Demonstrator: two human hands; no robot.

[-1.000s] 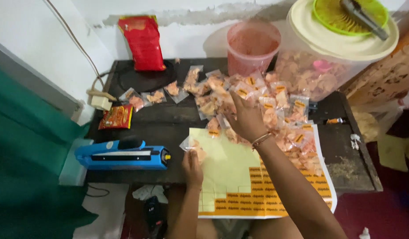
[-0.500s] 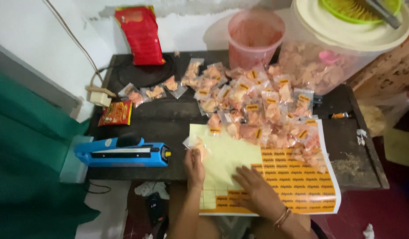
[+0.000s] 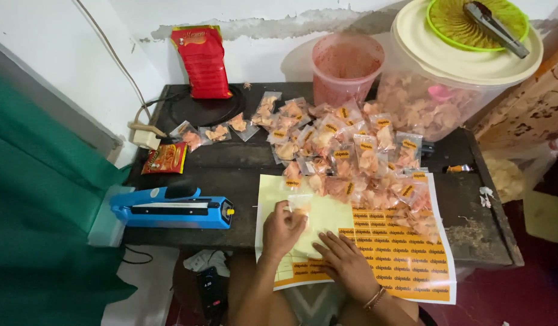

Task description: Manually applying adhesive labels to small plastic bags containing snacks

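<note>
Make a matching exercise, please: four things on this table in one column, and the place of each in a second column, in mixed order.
Things:
1. blue sealer
2. red bag
3. tongs
4. sticker sheet

Places:
A. on the green dish on the tub lid
B. under both hands, at the near table edge
C. upright against the wall
D. at the near left edge of the table

Pairs: 1-D, 2-C, 3-A, 4-B
</note>
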